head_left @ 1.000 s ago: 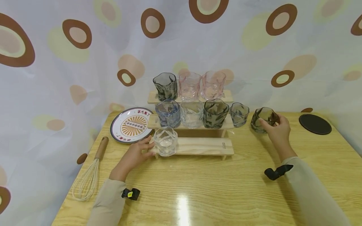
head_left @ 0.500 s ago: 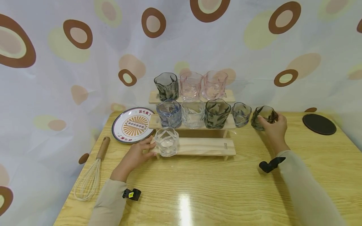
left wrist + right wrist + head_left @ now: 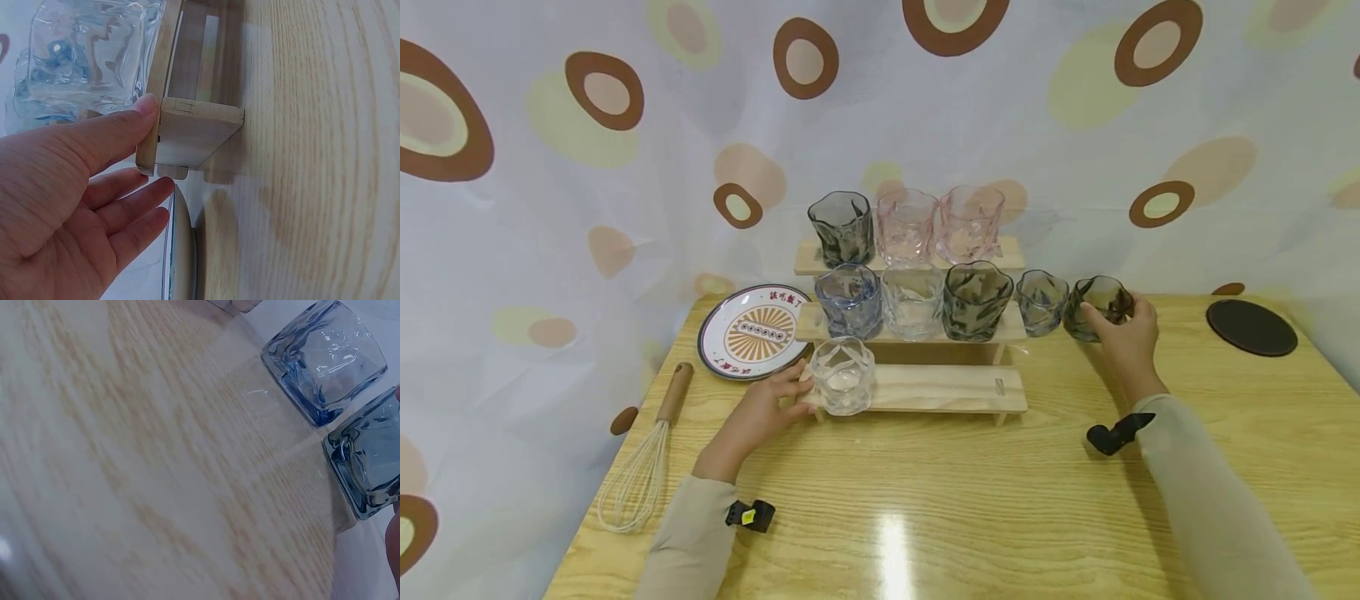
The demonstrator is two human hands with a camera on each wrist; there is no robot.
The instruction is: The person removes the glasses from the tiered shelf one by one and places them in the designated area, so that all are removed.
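In the head view my left hand (image 3: 765, 417) holds the left end of the lowest board of a tiered wooden rack (image 3: 943, 387). Its thumb lies against the board's edge in the left wrist view; the other fingers are bent loosely, and the index finger is mostly hidden. Right beside this hand a clear glass (image 3: 842, 377) stands on that board. My right hand (image 3: 1127, 346) grips a dark grey glass (image 3: 1092, 310), thumb in front and fingers around its right side. Close against its left side is a smaller blue-grey glass (image 3: 1042, 304), right of the rack.
A dark glass (image 3: 841, 229) and two pink glasses fill the top tier. Blue (image 3: 848, 302), clear and dark glasses stand on the middle one. A patterned plate (image 3: 756, 333) and a whisk (image 3: 651, 442) lie left; a black round coaster (image 3: 1251, 327) lies far right.
My right hand has moved the dark grey glass left, closing the gap to the small blue-grey glass. The left hand stays at the rack's end. The view has shifted slightly.
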